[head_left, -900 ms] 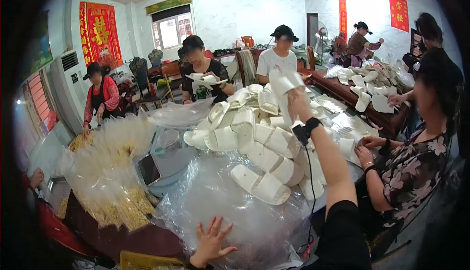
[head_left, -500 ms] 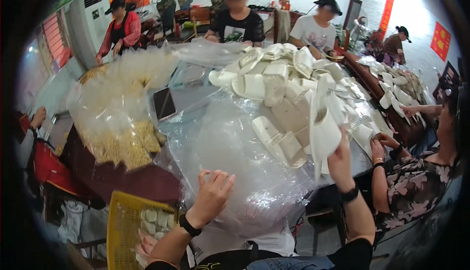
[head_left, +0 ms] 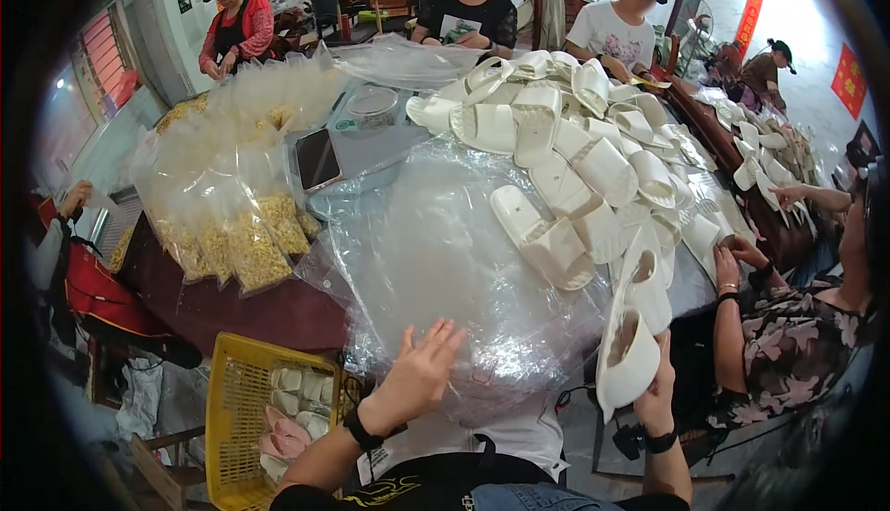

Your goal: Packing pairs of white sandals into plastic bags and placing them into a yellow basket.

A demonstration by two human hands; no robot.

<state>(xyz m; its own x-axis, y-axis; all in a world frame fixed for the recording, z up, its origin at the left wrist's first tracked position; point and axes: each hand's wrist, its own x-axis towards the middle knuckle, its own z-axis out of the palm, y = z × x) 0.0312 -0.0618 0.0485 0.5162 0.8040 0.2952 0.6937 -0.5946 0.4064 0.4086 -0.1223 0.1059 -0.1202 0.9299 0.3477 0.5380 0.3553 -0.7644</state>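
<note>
My right hand (head_left: 657, 392) grips a pair of white slippers (head_left: 632, 349), which it holds upright at the table's near right edge. Fingers stretched out, my left hand (head_left: 422, 367) rests on or just over the clear plastic bags (head_left: 426, 261) lying flat in front of me; contact is hard to judge. A big heap of white slippers (head_left: 593, 159) covers the right half of the table, and one pair (head_left: 547, 238) lies at the heap's near left side.
Clear bags of small yellow pieces (head_left: 222, 233) cover the table's left. Behind the plastic are a phone (head_left: 318, 159) and a round clear tub (head_left: 373, 106). A yellow basket (head_left: 222, 418) with slippers stands lower left. Several people work around; a co-worker's hands (head_left: 732, 265) touch slippers at right.
My right hand has lowered and come nearer with the slippers, which now turn their openings toward me. My left hand has moved slightly right and down, its fingers straighter. The head view has shifted.
</note>
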